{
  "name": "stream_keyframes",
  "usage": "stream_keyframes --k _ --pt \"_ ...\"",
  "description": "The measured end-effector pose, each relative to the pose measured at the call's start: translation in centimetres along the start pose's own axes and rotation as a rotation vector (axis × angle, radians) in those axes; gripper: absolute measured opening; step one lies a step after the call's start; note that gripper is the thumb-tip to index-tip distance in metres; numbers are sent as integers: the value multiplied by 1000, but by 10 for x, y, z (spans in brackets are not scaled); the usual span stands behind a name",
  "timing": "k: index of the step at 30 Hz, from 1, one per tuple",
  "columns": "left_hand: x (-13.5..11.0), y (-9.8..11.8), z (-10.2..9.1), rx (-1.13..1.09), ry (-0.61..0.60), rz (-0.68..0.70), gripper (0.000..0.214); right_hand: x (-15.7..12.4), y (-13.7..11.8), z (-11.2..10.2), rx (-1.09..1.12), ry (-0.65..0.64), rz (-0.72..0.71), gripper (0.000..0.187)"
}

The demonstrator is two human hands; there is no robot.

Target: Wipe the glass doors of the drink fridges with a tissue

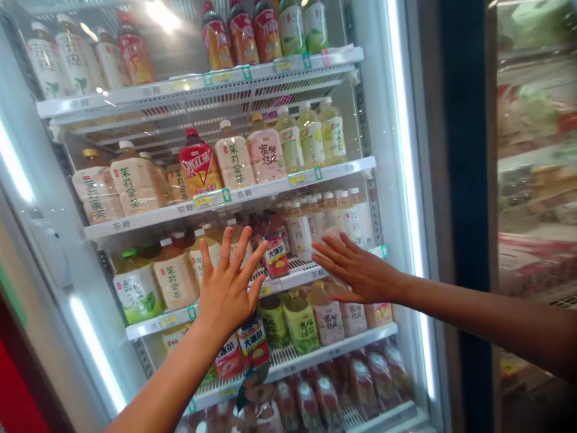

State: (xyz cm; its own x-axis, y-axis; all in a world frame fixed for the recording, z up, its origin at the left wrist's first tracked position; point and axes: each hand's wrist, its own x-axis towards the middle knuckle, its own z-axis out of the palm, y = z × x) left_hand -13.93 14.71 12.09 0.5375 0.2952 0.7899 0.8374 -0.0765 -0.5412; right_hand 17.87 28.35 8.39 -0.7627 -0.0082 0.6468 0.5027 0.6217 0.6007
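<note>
In the head view my left hand (228, 282) is held up with its fingers spread, in front of the lower middle shelves of a drinks cooler. Across from it, my right hand (356, 267) reaches in from the right edge, fingers stretched out, palm turned toward the shelves. Neither hand holds anything. Reflections suggest a glass door before the bottles; whether my hands touch it I cannot tell. Between the hands stands a red-labelled bottle (276, 255). Behind my right fingers are white-labelled bottles (300, 231), partly hidden. A cream-labelled bottle (174, 276) shows left of my left hand.
Several shelves of bottled drinks fill the cooler, including a red bottle (199, 162) and a green-labelled bottle (301, 325). A bright light strip (410, 180) runs down the right side beside a dark upright frame (471, 210). Blurred shelves of packaged goods (536, 198) are at far right.
</note>
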Motion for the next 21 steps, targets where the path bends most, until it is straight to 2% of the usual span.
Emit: stream_keyframes --k 1,2,5,7,8,11,13,18,21 --pt "4 2 2 0 2 11 74 -8 5 -1 5 -22 -30 100" --pt "8 4 4 2 4 19 74 -12 13 -3 0 -11 -3 99" --pt "17 9 10 11 14 21 73 -13 38 -12 -57 149 298 101" --pt "22 12 14 6 17 5 74 -13 41 -13 -74 205 426 101" --pt "23 14 15 0 18 -2 75 -15 36 -12 -68 192 423 102" --pt "27 21 19 -16 16 5 75 -27 15 -3 -48 99 266 102" --pt "29 25 21 -18 12 19 75 -30 7 0 -53 81 205 101" --pt "37 32 25 -20 39 19 75 -10 7 -1 -46 160 357 103" --pt "39 33 27 -26 45 20 75 0 3 -2 -27 131 332 108"
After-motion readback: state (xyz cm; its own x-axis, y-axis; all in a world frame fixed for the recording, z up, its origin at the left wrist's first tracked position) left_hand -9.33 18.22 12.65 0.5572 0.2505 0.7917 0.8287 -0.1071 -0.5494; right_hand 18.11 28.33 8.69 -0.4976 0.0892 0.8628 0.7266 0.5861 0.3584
